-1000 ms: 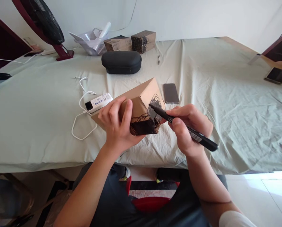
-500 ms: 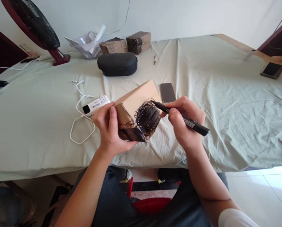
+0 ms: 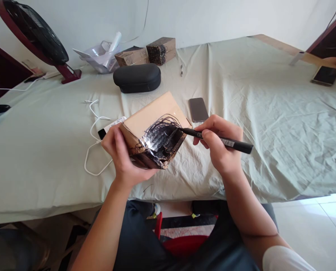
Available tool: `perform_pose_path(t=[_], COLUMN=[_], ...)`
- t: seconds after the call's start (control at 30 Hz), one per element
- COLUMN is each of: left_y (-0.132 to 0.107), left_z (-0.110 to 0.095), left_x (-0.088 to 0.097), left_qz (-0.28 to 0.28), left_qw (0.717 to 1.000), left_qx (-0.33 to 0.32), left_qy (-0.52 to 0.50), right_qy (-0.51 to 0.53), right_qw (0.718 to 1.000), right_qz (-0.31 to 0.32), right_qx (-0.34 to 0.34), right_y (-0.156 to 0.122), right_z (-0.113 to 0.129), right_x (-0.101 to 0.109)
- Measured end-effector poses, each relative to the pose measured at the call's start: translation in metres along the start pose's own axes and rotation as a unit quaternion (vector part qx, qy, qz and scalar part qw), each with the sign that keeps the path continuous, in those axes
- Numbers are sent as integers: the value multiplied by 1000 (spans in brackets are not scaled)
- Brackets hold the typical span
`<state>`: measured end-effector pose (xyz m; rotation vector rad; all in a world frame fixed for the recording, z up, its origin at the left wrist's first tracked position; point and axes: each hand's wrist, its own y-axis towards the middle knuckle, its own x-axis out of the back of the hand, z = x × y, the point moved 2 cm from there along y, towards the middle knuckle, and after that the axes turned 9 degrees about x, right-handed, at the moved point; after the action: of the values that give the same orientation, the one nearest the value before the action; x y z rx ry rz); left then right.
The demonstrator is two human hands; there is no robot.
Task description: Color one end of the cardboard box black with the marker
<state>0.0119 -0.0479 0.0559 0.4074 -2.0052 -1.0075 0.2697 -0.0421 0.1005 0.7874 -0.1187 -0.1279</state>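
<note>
Place: a room in a home, used as a makeshift work spot.
Table: ahead of the hands (image 3: 221,148), a long table draped in a wrinkled pale green sheet (image 3: 255,124) rather than a proper worktop.
Walls: plain white, beyond the table's far edge.
Floor: pale tiles below and to the right of the right hand.
Fan: a black fan on a dark red stand (image 3: 35,34), far left of the left hand.
Personal items: a phone (image 3: 197,109) just beyond the right hand, a black zip case (image 3: 136,77) farther ahead, a white charging cable (image 3: 93,143) left of the left hand.
Furniture: dark red wooden pieces at both far sides.
</note>
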Motion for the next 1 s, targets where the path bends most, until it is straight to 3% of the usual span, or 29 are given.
perform_pose_path(t=[0.17,0.3,0.43,0.6,0.77,0.87,1.0], left_y=[2,2,2,4,5,5,5], left_z=[4,7,5,5,1,-2,-5], left_x=[-1,-4,-3,-1,-3,-5,-6], left_qz=[-6,-10,-16,-32,-36,-37,-42], left_qw=[999,998,999,999,998,998,998], left_qx=[-29,-61,-36,7,0,23,2], left_qy=[-17,-4,-19,-40,-50,-45,-40], right_qy=[33,16,3,59,104,71,-24], right_qw=[998,999,1000,998,994,997,999], right_qz=[-17,-11,-7,13,41,28,-9], right_qx=[48,26,3,-1,-5,21,40], right_y=[-1,-1,-2,-6,-12,-14,-14], right_z=[-2,-2,3,8,12,17,22], right_x=[-1,-3,0,-3,-7,-9,-10])
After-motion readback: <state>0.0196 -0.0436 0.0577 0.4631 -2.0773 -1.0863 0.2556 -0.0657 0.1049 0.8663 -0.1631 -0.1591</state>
